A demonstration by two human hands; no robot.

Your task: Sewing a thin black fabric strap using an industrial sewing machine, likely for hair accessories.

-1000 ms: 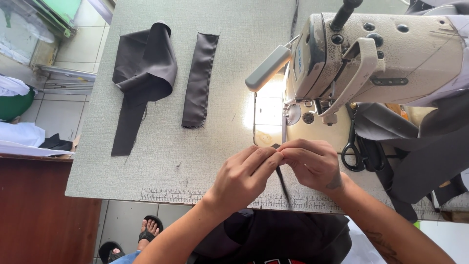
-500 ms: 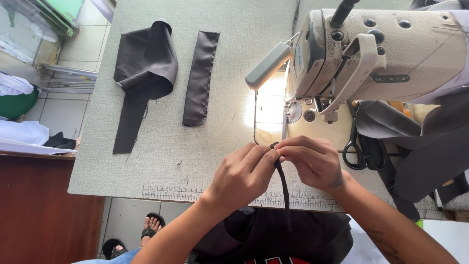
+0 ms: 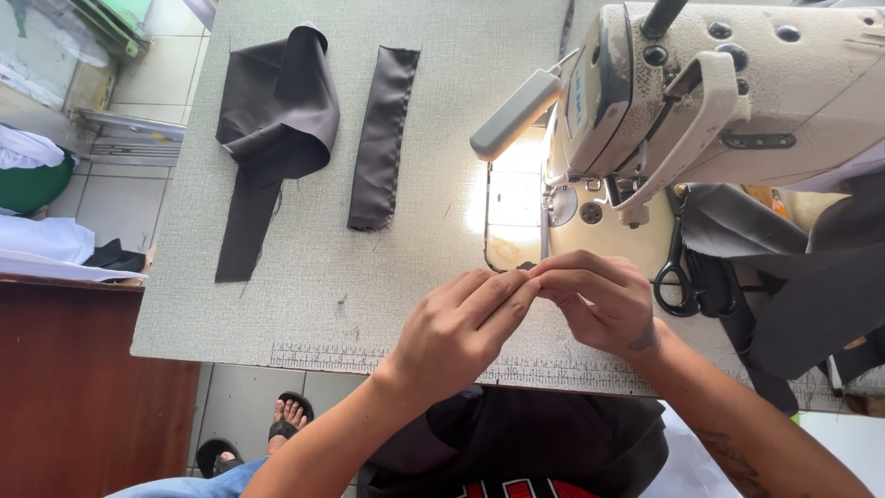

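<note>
both hands are held together in front of the sewing machine [image 3: 728, 101], just above the table [image 3: 304, 314]. the left hand [image 3: 458, 329] and right hand [image 3: 599, 300] are pinched fingertip to fingertip on something small and dark; what it is cannot be told. the step is judged to be fine preparation at the needle plate; steady fingers are called for. counted: two dark cloth pieces, one folded [image 3: 277, 120], one strip [image 3: 383, 138]; one pair of scissors [image 3: 678, 267].

blue label [image 3: 578, 90] on sewing machine [image 3: 737, 101].
</note>
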